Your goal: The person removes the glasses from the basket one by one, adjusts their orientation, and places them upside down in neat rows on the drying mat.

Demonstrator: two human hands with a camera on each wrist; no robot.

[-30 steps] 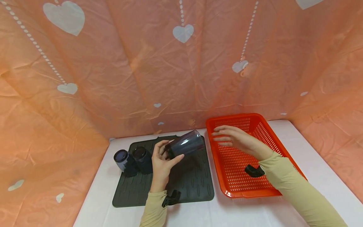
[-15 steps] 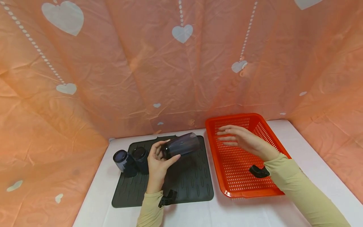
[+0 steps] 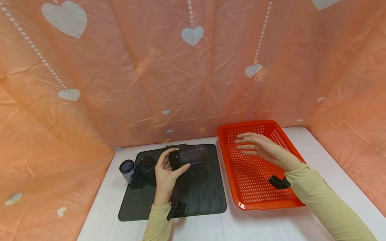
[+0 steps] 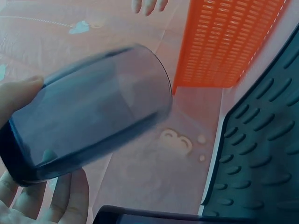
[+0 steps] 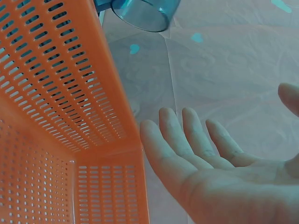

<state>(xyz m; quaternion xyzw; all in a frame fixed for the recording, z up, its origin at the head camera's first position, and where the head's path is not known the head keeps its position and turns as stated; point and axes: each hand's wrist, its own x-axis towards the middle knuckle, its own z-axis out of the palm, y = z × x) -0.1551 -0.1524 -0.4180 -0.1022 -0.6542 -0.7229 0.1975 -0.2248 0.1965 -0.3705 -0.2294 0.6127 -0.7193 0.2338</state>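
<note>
My left hand (image 3: 166, 175) grips a dark blue see-through drinking glass (image 3: 193, 156) by its thick base end, thumb on one side and fingers on the other. The glass lies nearly level above the black drying mat (image 3: 199, 202), its mouth towards the right. In the left wrist view the glass (image 4: 93, 112) has nothing visible inside. Two more dark glasses (image 3: 132, 175) stand side by side at the mat's left. My right hand (image 3: 265, 149) hovers over the red basket (image 3: 225, 164) with fingers extended and holds nothing; the right wrist view shows its palm (image 5: 233, 186).
The perforated basket sits right of the mat on a white-covered table (image 3: 211, 227). An orange curtain (image 3: 169, 73) with white hearts rises behind the table and at both sides.
My left hand has moved slightly left and the glass has turned from tilted mouth-up to nearly level. My right hand has drifted a little to the right.
</note>
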